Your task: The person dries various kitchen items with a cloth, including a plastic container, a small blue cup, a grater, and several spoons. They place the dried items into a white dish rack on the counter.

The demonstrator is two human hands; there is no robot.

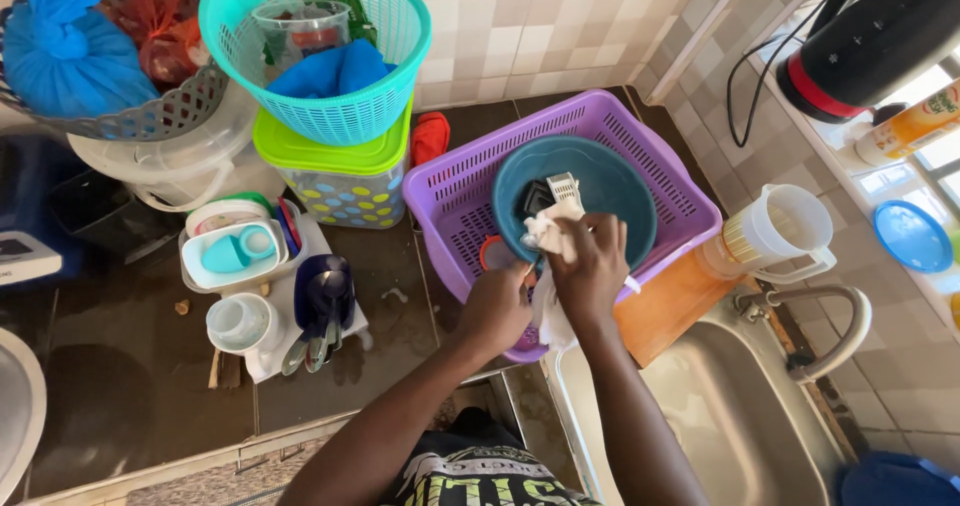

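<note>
The dark bench (130,386) carries a crowd of containers, and the largest thing at the middle is a purple slotted basket (660,181), set right beside the steel sink (730,416), a placing that would let wet things drain. Inside it a teal bowl (610,191) leans tilted against the basket's side, its hollow facing up, with a dark item and a small pale slotted piece lying in it. Over the bowl's near rim both hands meet. The right hand (592,266) has its fingers clenched around a crumpled white cloth (548,228), which bunches above the knuckles and trails down below the wrist. The left hand (497,311) is closed at the bowl's edge, seemingly steadying it, though what its fingers grip I cannot tell. The cloth looks damp and wrinkled.
</note>
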